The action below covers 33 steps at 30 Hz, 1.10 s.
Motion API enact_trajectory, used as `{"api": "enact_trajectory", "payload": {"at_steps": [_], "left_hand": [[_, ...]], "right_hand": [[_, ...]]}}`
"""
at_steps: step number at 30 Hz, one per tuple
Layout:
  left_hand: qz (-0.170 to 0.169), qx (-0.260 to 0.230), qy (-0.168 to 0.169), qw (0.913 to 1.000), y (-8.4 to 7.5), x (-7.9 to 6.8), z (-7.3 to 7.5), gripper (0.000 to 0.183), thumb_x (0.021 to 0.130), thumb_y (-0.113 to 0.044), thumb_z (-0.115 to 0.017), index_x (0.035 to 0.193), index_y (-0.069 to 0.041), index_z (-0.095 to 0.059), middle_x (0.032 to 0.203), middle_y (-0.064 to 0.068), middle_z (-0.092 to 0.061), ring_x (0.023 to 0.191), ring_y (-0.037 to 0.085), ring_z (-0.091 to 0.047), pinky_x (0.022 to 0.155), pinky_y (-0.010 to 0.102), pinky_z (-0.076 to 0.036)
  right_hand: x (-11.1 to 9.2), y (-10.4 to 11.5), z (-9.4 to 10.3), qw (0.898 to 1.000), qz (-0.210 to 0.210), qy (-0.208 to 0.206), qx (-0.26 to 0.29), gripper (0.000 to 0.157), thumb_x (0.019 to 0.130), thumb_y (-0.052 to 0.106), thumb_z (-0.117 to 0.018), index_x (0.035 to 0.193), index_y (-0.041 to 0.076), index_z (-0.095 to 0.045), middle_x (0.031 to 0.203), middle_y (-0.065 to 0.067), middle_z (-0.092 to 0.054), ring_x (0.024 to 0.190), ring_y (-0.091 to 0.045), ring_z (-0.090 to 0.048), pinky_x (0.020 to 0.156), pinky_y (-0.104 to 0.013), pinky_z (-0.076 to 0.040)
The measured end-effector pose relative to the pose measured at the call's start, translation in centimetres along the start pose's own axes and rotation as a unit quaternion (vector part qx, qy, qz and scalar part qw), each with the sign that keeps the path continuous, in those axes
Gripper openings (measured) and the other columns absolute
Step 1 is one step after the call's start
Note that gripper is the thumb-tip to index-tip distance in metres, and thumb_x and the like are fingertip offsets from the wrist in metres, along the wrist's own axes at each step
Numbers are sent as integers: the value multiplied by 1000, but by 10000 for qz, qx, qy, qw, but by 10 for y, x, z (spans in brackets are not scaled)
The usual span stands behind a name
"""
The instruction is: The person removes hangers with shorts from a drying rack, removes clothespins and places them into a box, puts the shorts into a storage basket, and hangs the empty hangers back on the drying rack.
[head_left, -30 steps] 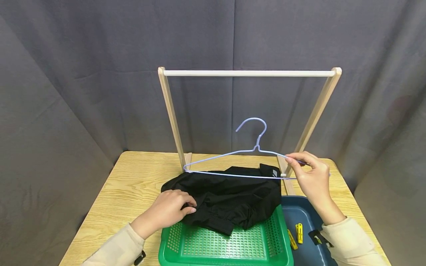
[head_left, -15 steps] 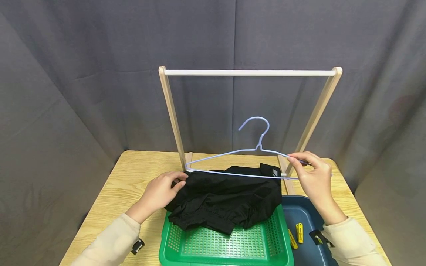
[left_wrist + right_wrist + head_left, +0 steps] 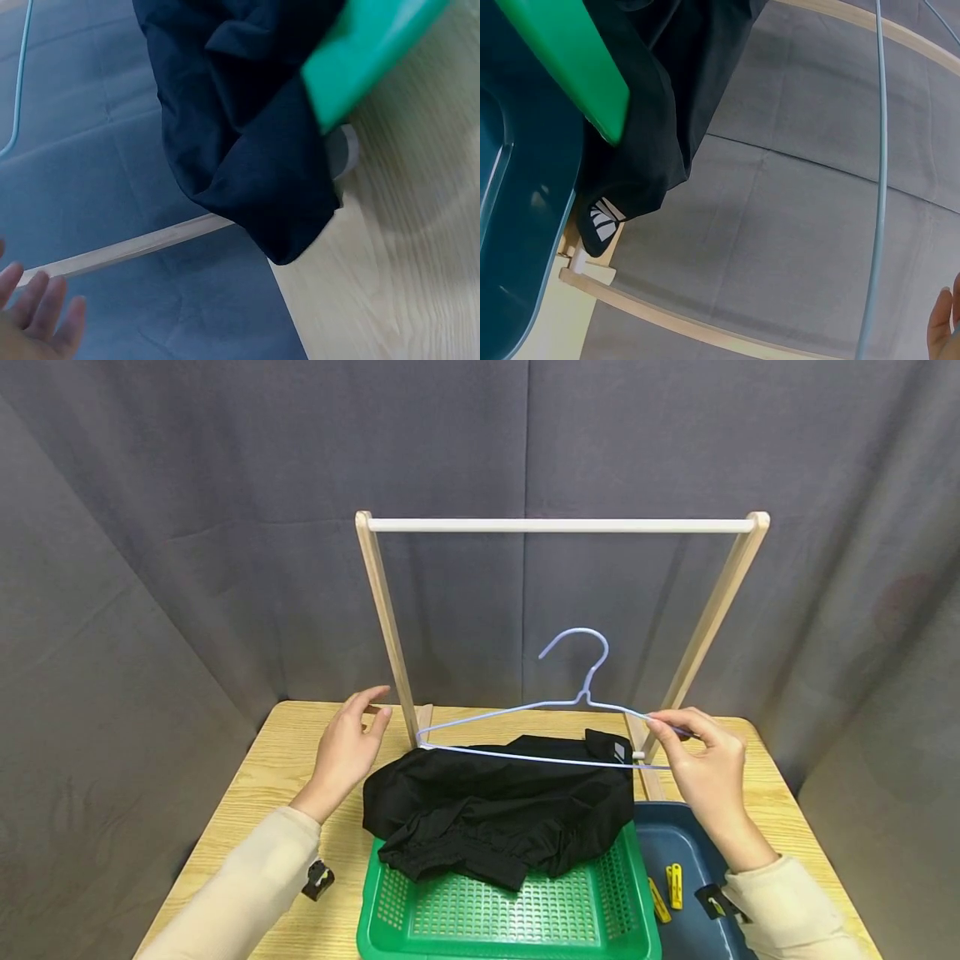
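My right hand (image 3: 701,756) pinches the right shoulder of a light purple wire clothes hanger (image 3: 525,704), holding it up with the hook at the top. The hanger's left end overlaps the foot of the rack's left post in the head view. My left hand (image 3: 348,745) is raised left of that end, fingers loosely extended, with nothing in it; in the left wrist view its fingers (image 3: 46,311) are spread apart. Below the hanger, a black garment (image 3: 495,802) with a small white mark lies bunched over the back of a green basket (image 3: 375,906).
A wooden rack with a white rod (image 3: 562,526) stands at the back of the wooden table (image 3: 247,818). Right of the basket sits a dark blue tray (image 3: 667,822) holding yellow clothes pegs (image 3: 676,887). Grey curtain (image 3: 187,568) hangs behind and at both sides.
My left hand has left the black garment, moving up and leftward to beside the rack's left post. The right hand and hanger have barely moved.
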<state>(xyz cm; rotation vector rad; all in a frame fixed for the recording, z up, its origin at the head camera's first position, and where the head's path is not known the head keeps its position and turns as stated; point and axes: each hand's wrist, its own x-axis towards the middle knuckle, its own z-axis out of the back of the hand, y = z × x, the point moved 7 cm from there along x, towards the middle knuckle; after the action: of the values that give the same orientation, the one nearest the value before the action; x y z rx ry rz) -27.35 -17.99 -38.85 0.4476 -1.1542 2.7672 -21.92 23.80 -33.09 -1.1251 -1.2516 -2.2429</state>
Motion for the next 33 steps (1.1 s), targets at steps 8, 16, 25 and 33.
{"api": "enact_trajectory", "payload": {"at_steps": [8, 16, 25, 33], "left_hand": [[200, -1110, -675, 9913, 5, 25, 2, 43, 106, -26, -49, 144, -6, -47, 139, 14, -52, 125, 30, -50, 102, 45, -42], [431, -2125, -730, 9735, 6, 56, -4, 48, 107, -31, -46, 149, -9, -42, 145, 11, -48, 131, 27, -44, 107, 43, -36], [375, -2509, -942, 9627, 2, 79, -3, 49, 107, -29, -45, 149, -4, -39, 143, 17, -47, 134, 28, -42, 110, 42, -32], [277, -3033, -1112, 9460, 0, 87, -2, 44, 106, -20, -48, 145, 0, -43, 137, 20, -55, 131, 26, -48, 109, 35, -35]], "right_hand": [[-3, -7, -4, 10000, 7, 28, -21, 19, 74, -19, -76, 86, -5, -74, 76, -14, -69, 73, 5, -52, 69, -14, -42], [-4, -14, -8, 10000, 53, 6, -35, 21, 73, -19, -77, 86, -3, -75, 74, -11, -69, 72, 4, -52, 68, -15, -41], [3, 9, -8, 10000, 77, -43, 23, 19, 74, -19, -75, 86, -5, -74, 74, -15, -68, 74, 4, -51, 69, -14, -41], [6, -8, -12, 9999, 69, -128, 59, 20, 74, -18, -76, 87, -3, -75, 75, -13, -69, 75, 3, -53, 71, -14, -42]]}}
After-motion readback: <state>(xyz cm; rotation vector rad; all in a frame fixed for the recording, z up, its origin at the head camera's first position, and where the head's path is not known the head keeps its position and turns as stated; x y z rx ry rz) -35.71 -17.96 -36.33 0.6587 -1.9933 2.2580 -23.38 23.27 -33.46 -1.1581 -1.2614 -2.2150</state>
